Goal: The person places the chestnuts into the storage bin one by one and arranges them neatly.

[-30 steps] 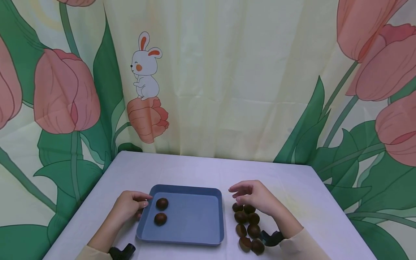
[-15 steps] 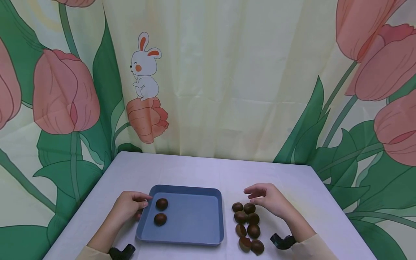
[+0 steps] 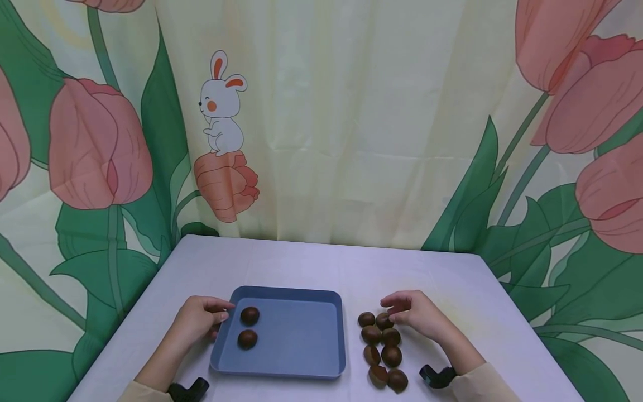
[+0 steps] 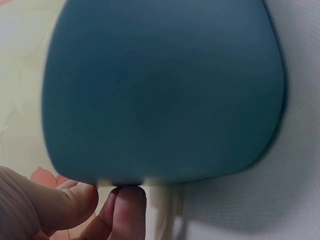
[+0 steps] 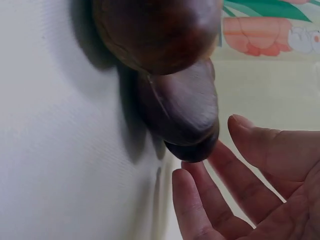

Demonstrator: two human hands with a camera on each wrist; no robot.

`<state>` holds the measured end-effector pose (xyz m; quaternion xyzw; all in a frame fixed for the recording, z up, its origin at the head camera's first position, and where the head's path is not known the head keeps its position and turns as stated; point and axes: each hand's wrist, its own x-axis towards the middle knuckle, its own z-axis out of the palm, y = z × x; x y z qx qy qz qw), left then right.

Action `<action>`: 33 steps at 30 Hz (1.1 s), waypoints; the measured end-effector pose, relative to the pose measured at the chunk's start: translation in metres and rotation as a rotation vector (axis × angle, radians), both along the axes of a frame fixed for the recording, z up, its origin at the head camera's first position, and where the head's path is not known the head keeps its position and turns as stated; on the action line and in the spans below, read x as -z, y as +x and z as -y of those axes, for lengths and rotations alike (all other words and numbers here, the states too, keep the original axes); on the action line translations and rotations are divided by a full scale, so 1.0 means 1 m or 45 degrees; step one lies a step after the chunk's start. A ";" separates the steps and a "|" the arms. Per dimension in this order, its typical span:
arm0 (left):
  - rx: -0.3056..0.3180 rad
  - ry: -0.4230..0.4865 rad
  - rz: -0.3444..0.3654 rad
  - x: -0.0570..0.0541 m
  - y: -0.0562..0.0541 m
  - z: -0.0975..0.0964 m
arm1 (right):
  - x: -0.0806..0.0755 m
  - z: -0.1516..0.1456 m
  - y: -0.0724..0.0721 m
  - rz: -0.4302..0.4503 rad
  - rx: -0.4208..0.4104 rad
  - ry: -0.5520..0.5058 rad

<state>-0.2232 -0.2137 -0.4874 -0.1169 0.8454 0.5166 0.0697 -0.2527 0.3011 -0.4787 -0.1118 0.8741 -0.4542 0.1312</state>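
Two brown chestnuts (image 3: 249, 316) sit near the left side of a blue-grey tray (image 3: 296, 335). My left hand (image 3: 197, 318) is at the tray's left rim, its fingertips against the outer edge; the left wrist view shows thumb (image 4: 75, 205) and fingers at the tray's wall. To the right of the tray, several chestnuts (image 3: 372, 335) lie in two columns. My right hand (image 3: 414, 314) reaches to the farthest chestnut (image 3: 384, 320) of the right column, thumb and fingers spread around it. In the right wrist view a gap stays between thumb (image 5: 245, 132) and fingers; contact is unclear.
A white cloth covers the table (image 3: 442, 279). Behind it hangs a curtain (image 3: 341, 123) printed with tulips and a rabbit. Black wrist cameras (image 3: 437, 376) are worn on both wrists.
My right hand first moved right, away from the tray side, then lowered to the farthest chestnut of the right column. My left hand and the tray stay put.
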 end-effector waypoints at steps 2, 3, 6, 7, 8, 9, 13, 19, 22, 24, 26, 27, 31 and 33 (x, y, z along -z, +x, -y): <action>-0.001 -0.001 0.005 0.000 0.000 0.000 | 0.003 0.001 -0.001 0.010 -0.010 -0.012; -0.001 -0.003 0.005 -0.001 0.000 0.001 | 0.004 0.001 -0.002 0.011 -0.016 -0.016; -0.004 -0.007 0.002 0.000 0.000 0.001 | 0.007 0.001 -0.003 0.006 -0.029 -0.010; -0.005 -0.011 -0.002 0.000 0.000 0.001 | 0.008 0.001 -0.004 0.008 -0.032 -0.006; -0.006 -0.015 -0.007 0.001 0.000 0.001 | 0.008 0.002 -0.004 0.010 -0.033 0.001; -0.006 -0.019 -0.012 0.001 0.000 0.001 | 0.009 0.002 -0.004 0.012 -0.032 0.008; -0.005 -0.027 -0.023 0.002 0.000 0.001 | 0.012 0.003 -0.005 0.017 -0.012 0.037; -0.008 -0.019 -0.016 0.002 0.000 0.000 | 0.012 0.004 -0.004 0.021 -0.005 0.052; -0.007 -0.018 -0.017 0.002 0.000 0.000 | 0.011 0.004 -0.004 0.023 0.001 0.053; -0.006 -0.018 -0.018 0.002 0.000 0.001 | 0.011 0.004 -0.004 0.024 0.010 0.056; -0.005 -0.017 -0.020 0.002 0.000 0.001 | 0.011 0.005 -0.004 0.021 0.017 0.060; -0.005 -0.017 -0.020 0.002 0.000 0.001 | 0.011 0.005 -0.004 0.018 0.017 0.061; -0.007 -0.012 -0.016 0.002 0.000 0.001 | 0.011 0.004 -0.004 -0.007 0.006 0.064; -0.009 -0.010 -0.012 0.002 0.000 0.001 | 0.011 0.003 -0.004 -0.029 -0.003 0.072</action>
